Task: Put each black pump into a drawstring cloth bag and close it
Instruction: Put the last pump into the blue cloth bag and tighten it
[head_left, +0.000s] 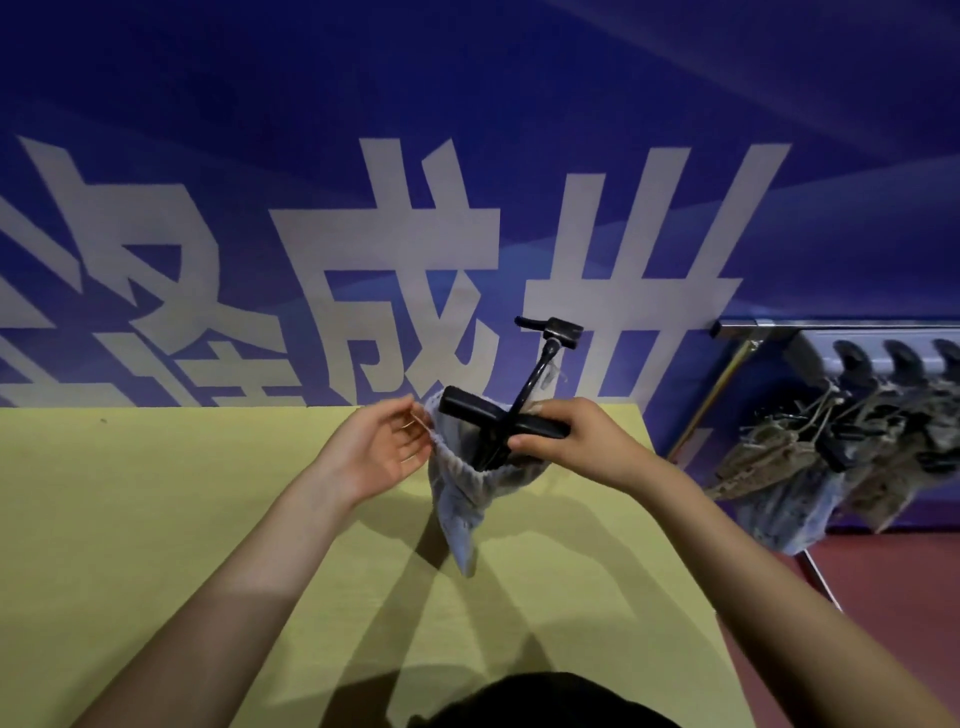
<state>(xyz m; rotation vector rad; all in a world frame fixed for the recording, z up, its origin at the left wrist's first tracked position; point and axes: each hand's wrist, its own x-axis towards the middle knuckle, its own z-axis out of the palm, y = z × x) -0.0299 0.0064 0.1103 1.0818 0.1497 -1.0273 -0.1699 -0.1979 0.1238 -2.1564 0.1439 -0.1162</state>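
A grey drawstring bag (457, 483) is held above the yellow table (130, 493), its rim pinched at 9 o'clock by the left hand (376, 449); a black pump (498, 421) is seated partly inside, handle and hose protruding. The handle is gripped at 3 o'clock by the right hand (582, 441).

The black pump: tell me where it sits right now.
Head view, centre: the black pump stands partly inside the cloth bag above the yellow table, between the left hand and right hand.
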